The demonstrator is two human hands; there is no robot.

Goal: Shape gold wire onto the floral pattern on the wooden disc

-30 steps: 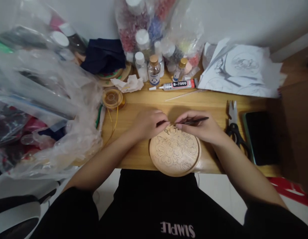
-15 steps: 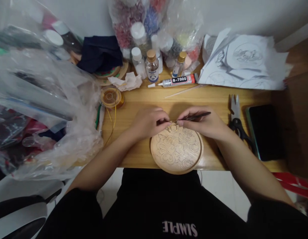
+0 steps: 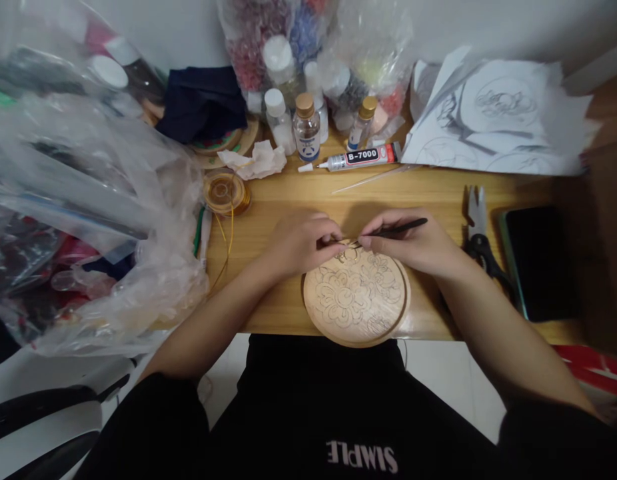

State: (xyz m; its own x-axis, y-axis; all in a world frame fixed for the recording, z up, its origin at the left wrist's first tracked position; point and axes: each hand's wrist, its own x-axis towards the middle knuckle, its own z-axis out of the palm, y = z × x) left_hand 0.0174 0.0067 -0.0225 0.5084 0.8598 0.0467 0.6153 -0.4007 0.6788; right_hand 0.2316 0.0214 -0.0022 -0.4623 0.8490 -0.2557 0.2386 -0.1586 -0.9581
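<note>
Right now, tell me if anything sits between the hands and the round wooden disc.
Nothing visible does. The left hand and right hand already meet at the far edge of the round wooden disc. The right hand holds a thin dark tool, its tip at the disc's edge. The glue tube lies farther back.

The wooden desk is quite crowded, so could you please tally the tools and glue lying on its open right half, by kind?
Dark slim tool held in the right hand: 1
Pliers: 1
B-7000 glue tube: 1
Phone: 1
Total: 4
</note>
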